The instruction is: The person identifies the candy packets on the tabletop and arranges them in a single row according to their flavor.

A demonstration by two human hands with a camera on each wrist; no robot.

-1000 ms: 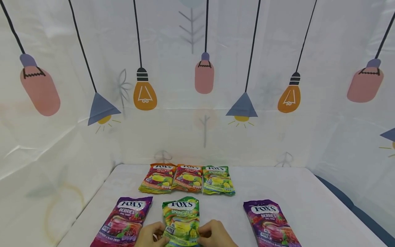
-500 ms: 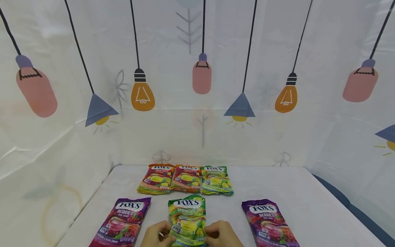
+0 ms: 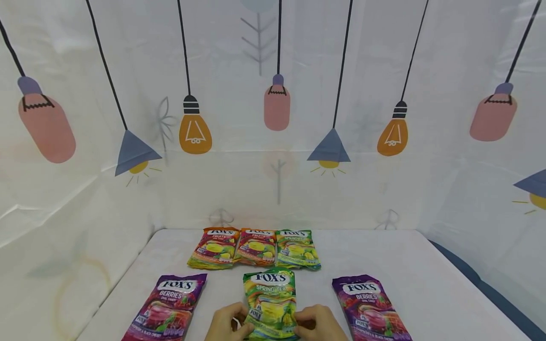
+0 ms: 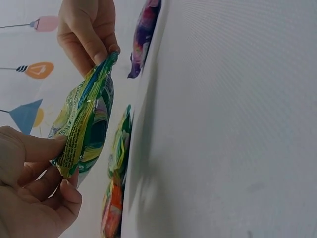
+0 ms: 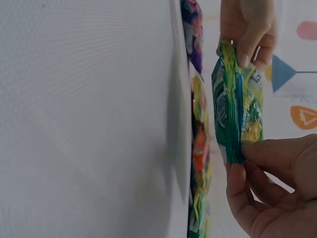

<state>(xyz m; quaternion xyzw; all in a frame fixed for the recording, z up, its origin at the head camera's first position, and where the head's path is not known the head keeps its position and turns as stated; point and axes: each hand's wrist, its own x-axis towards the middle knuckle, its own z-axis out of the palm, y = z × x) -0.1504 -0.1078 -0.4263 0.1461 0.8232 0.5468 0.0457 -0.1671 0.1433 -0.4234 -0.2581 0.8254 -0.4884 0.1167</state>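
Note:
A green and yellow bag of Fox's Spring Tea candy [image 3: 272,300] is held between both hands at the front middle of the table. My left hand [image 3: 229,323] pinches its lower left corner, thumb on the front face. At the lower right corner, my right hand [image 3: 320,323] pinches the other side. The left wrist view shows the candy bag [image 4: 89,114] from its bottom seam, raised off the white surface. In the right wrist view the thumb and fingers of my right hand [image 5: 277,183] close on one end of that seam.
On the white table [image 3: 371,251], a purple Berries bag [image 3: 168,308] lies left of the hands and another Berries bag [image 3: 371,308] lies right. Behind, two orange Fruits bags [image 3: 215,248] and a Spring Tea bag [image 3: 297,249] stand in a row before the printed curtain [image 3: 239,184].
Both hands have carried the Spring Tea bag to the right, away from the left Berries bag and toward the right one. The view has shifted slightly; the other bags stay put.

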